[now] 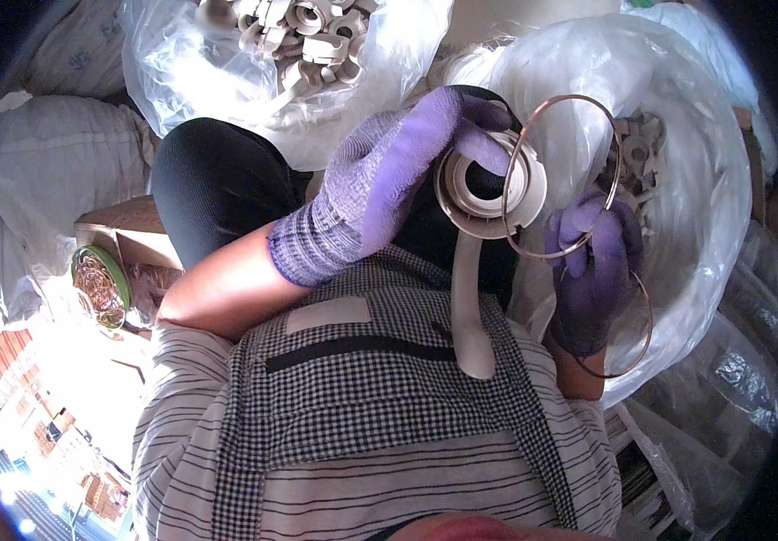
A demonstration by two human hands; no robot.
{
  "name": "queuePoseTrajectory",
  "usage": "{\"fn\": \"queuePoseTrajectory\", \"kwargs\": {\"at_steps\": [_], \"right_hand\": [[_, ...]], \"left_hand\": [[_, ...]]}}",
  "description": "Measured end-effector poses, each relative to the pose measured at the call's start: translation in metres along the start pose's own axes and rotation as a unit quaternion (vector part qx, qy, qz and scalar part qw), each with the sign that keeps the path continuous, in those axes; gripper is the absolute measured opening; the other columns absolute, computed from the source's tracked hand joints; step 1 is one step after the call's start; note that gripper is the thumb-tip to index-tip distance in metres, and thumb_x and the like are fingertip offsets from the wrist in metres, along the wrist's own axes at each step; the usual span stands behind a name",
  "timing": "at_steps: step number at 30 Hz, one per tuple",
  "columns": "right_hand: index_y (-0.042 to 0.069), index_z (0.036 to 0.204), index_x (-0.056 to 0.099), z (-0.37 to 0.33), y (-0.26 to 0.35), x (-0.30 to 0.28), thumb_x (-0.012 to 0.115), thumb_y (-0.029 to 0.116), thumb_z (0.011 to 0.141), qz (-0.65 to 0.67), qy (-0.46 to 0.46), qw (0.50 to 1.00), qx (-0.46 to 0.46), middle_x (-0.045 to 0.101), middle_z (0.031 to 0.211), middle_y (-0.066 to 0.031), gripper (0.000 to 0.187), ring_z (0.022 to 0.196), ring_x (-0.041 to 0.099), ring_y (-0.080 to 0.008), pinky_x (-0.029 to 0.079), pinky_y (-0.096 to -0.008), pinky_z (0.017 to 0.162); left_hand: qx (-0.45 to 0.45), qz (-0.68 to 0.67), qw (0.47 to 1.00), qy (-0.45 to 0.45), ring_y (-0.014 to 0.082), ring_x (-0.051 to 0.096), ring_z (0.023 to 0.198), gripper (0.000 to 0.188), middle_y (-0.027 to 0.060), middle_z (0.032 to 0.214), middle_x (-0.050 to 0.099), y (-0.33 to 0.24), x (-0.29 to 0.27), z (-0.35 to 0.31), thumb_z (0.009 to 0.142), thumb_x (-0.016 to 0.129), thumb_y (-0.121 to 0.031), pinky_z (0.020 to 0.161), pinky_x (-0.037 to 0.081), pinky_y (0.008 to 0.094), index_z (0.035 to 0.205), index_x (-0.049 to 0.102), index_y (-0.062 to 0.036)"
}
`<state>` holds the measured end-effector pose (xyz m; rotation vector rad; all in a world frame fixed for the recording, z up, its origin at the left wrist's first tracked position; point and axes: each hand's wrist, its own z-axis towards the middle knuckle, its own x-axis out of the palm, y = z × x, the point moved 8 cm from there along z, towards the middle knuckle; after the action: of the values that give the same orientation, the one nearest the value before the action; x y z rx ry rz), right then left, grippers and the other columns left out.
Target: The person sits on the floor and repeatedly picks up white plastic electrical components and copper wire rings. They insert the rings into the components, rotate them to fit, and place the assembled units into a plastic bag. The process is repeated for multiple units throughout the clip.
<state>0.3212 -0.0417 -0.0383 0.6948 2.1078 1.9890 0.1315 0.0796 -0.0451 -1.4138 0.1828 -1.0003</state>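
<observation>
In my left hand (384, 176), in a purple-coated knit glove, is a beige plastic part (470, 302) with a round, stepped collar and a long curved handle. My fingers and thumb close on the collar's upper left side, and the handle hangs down over my apron. My right hand (594, 261), gloved alike, pinches a thin copper-coloured wire ring (619, 149). This ring overlaps the collar's right edge in view; whether they touch I cannot tell. A second wire loop (649, 338) curves below the same hand; whether it is a separate ring I cannot tell.
A clear plastic bag (159, 68) of similar beige parts (326, 47) is at the far left. Another large bag (695, 279) with beige parts (646, 149) lies behind my right hand. A green-rimmed round container (123, 279) of copper-coloured wire stands by a cardboard box (132, 225).
</observation>
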Motion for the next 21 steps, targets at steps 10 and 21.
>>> {"fn": "queuePoseTrajectory", "kwargs": {"at_steps": [10, 21], "right_hand": [[-0.002, 0.102, 0.063, -0.001, 0.006, 0.013, 0.057, 0.007, 0.098, 0.077, -0.021, 0.997, 0.015, 0.058, 0.074, -0.0073, 0.012, 0.056, 0.054, -0.0149, 0.043, -0.0283, 0.049], [-0.005, 0.108, 0.064, -0.001, 0.015, 0.005, 0.062, 0.008, 0.096, -0.089, 0.021, 0.991, -0.093, 0.066, 0.085, -0.0106, 0.018, 0.061, 0.060, -0.0155, 0.047, -0.0285, 0.052]], "left_hand": [[0.031, 0.015, 0.999, 0.003, 0.0238, 0.064, 0.116, 0.053, 0.0158, 0.119, 0.068, -0.006, 0.002, 0.001, 0.112, 0.031, -0.033, 0.108, 0.045, 0.0356, 0.117, 0.066, 0.0063], [-0.039, 0.071, 0.996, 0.027, 0.0380, 0.055, 0.130, 0.064, 0.0276, 0.139, 0.054, -0.006, 0.009, -0.003, 0.110, 0.025, -0.046, 0.111, 0.044, 0.0479, 0.110, 0.065, 0.0042]]}}
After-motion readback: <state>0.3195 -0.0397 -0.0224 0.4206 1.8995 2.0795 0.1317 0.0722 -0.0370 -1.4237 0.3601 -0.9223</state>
